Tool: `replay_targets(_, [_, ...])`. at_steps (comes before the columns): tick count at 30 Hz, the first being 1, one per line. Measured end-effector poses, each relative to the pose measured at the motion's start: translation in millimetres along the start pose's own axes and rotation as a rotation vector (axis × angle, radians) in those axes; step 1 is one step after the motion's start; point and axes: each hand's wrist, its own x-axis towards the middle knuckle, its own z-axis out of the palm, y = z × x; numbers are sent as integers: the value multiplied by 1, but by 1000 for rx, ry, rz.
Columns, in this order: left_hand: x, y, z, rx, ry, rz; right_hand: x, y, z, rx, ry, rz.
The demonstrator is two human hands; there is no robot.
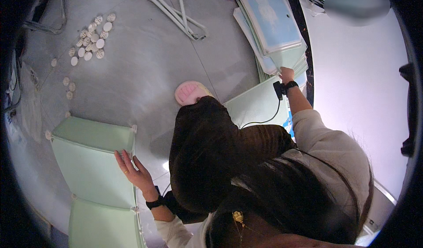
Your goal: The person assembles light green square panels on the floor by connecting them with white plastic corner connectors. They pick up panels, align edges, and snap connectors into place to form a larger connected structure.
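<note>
On the floor, the left hand (134,172) steadies an upright green panel frame (94,160).

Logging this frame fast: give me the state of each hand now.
Left hand: open, fingers spread flat on the pale green panel.
Right hand: at the edge of the panel stack; grip cannot be told.

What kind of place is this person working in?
Probably an indoor room where flat-pack furniture is being put together on the floor. Pale green panels stand joined under the left hand, round white connectors lie scattered, and the right hand reaches a stack of panels.
</note>
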Motion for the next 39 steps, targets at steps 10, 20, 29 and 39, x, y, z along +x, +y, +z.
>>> replay_targets(10, [-17,-7,10,-61,126,55,14,53,56,355,-81,178])
replay_targets(20, [-33,1,-1,-211,232,-14,-46,155,116,2037,-155,572])
replay_targets(29, [-26,-1,-1,-173,334,124,-244,224,-11,1431,447,251])
replay_targets(39, [-62,16,26,-295,235,31,-315,229,-294,1290,534,-121])
